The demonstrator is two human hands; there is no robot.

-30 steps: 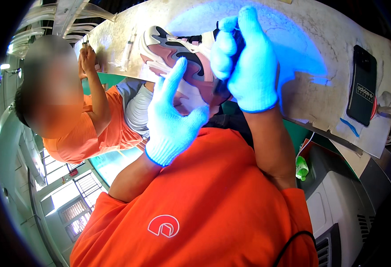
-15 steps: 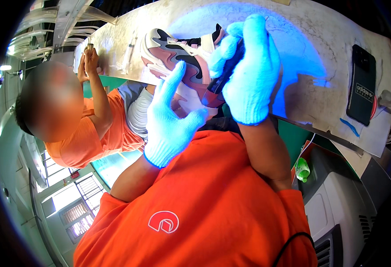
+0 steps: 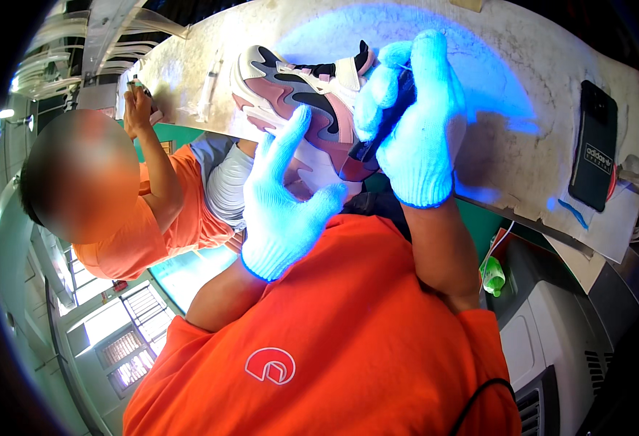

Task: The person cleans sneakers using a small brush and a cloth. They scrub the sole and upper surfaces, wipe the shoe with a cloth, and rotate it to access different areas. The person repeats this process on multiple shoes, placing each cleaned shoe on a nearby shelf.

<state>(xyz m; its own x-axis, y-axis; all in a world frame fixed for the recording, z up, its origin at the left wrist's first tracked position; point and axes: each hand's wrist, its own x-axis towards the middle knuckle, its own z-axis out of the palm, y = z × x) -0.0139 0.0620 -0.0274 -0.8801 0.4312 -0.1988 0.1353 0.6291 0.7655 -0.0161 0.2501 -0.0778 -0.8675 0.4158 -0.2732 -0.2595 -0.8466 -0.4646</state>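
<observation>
A white, pink, grey and black sneaker [image 3: 312, 94] is tilted with its side toward me at the near edge of the bench, its toe pointing to the upper left. My left hand [image 3: 283, 200], in a white knit glove lit blue, cradles the near sole side, thumb and fingers spread apart around it. One finger reaches up along the sneaker's side. My right hand [image 3: 425, 120], gloved the same way, curls its fingers around the dark collar and heel. That hand hides the shoe opening and much of the heel.
Blue light falls across the worn bench top [image 3: 508, 94]. A black phone [image 3: 594, 145] and a blue strip [image 3: 573, 214] lie at the right. Another person in orange [image 3: 163, 218] sits at the left, hands on a small object. Below the bench at right are a green bottle [image 3: 493, 277] and a grey machine [image 3: 544, 327].
Both my hands have shifted slightly right and down in the picture, the right one a little more. The sneaker stays in nearly the same pose. The other person's hands have moved slightly left.
</observation>
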